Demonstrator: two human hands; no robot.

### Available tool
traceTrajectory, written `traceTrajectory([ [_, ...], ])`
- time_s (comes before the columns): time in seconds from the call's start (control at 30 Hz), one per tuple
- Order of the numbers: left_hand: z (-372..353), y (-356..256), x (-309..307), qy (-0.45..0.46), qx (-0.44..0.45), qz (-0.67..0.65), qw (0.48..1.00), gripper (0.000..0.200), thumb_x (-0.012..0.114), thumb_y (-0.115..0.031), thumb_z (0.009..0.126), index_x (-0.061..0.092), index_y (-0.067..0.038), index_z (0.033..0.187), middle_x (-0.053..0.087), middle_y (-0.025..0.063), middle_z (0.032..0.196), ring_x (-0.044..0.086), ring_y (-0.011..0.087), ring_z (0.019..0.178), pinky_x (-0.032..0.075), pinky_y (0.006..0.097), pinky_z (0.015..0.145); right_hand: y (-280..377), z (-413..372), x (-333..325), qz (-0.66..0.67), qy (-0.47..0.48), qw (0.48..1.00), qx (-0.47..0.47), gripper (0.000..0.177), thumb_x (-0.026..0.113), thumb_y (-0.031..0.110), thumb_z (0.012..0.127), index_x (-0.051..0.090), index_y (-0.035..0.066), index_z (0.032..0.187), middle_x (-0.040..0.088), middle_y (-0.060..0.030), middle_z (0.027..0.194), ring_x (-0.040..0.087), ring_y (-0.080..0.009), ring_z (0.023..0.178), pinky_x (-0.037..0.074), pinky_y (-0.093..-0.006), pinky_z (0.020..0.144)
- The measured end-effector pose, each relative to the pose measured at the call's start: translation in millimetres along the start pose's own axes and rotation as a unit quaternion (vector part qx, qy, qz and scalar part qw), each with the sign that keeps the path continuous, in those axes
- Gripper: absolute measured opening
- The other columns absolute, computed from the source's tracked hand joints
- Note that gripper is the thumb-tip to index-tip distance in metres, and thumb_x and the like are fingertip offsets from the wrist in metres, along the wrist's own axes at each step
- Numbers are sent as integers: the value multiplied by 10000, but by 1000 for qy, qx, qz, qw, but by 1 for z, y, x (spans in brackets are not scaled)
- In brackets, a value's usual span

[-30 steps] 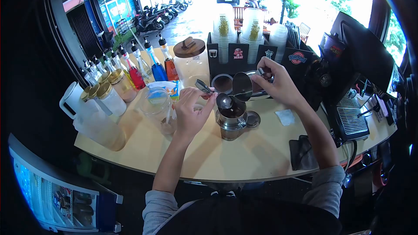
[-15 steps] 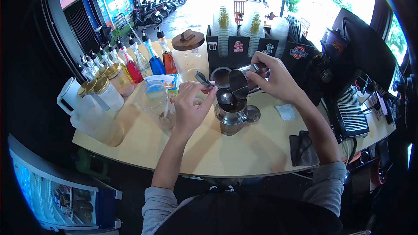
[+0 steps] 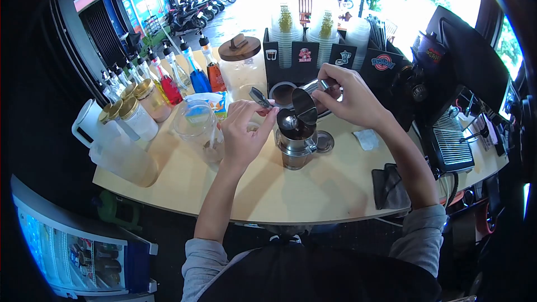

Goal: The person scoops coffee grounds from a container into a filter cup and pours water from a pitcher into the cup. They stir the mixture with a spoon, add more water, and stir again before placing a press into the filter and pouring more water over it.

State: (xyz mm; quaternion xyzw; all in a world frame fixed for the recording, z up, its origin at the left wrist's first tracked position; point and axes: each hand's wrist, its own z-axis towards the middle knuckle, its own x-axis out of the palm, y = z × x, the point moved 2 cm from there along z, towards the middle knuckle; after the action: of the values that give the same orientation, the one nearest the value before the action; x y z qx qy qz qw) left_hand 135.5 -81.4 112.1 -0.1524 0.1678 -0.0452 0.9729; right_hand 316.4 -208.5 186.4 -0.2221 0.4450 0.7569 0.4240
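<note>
My left hand (image 3: 244, 132) is closed around a metal spoon (image 3: 288, 122), whose bowl sits over the mouth of a metal drip coffee filter (image 3: 296, 144). The spoon's handle end juts up past my fingers. In my right hand (image 3: 355, 98) is a shiny metal pitcher (image 3: 304, 106), gripped near its handle and tipped toward the spoon, its rim close to the bowl. Dark contents show inside the filter, which rests on a glass (image 3: 296, 161). I cannot make out any liquid stream. Beside the filter lies a round metal lid (image 3: 325, 141).
A clear jar (image 3: 196, 120) and a plastic jug (image 3: 120, 154) stand to the left, with syrup bottles (image 3: 196, 72) behind. A wooden-lidded canister (image 3: 240, 48) and a black cup holder (image 3: 305, 56) line the back. Right are a dark cloth (image 3: 389, 187) and an espresso machine (image 3: 456, 140).
The pitcher stays tipped over the spoon and filter, and both hands keep their grips. The whole view has shifted very slightly; otherwise little differs.
</note>
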Motion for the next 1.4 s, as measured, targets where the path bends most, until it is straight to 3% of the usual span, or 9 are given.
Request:
traceTrajectory([
  [0.17,2,-3,-1,1,0,-1,1000,114,742,-59,767,670,-23,848,691,75,814,629,188,753,467,315,714,3,0,0,10,-7,1000,-10,191,637,28,830,455,-20,866,563,-116,694,669,-172,651,467,-302,544],
  [0.23,4,-4,0,-28,16,2,999,121,756,-69,743,641,-59,779,646,41,716,607,215,699,426,339,678,4,1,-1,5,-11,1000,-11,190,636,25,830,455,-20,866,563,-113,691,670,-173,650,470,-304,547],
  [1.07,6,-9,-12,-40,32,42,998,140,758,-50,732,627,-72,779,637,25,712,599,206,696,420,336,678,0,9,-1,-1,-44,999,-10,203,648,52,815,480,-37,887,563,-131,712,605,-194,613,467,-321,573],
  [1.13,6,-9,-12,-26,49,53,997,112,738,-14,755,653,-16,827,674,70,795,604,187,709,456,309,664,-2,7,-3,13,-54,998,-14,198,644,45,816,482,-40,893,572,-130,732,605,-193,618,471,-322,578],
  [1.23,5,-8,-9,-42,34,36,998,140,759,-50,730,633,-71,786,635,24,713,597,206,700,420,337,674,0,3,-8,24,-48,999,7,190,637,30,821,484,-44,905,586,-135,781,641,-192,648,486,-319,587],
  [1.4,6,-8,-8,-45,38,32,998,138,760,-53,732,639,-72,795,635,24,715,596,203,701,419,335,675,3,-4,-15,24,-35,998,46,175,620,28,845,474,-45,908,614,-147,822,699,-201,733,510,-298,592],
])
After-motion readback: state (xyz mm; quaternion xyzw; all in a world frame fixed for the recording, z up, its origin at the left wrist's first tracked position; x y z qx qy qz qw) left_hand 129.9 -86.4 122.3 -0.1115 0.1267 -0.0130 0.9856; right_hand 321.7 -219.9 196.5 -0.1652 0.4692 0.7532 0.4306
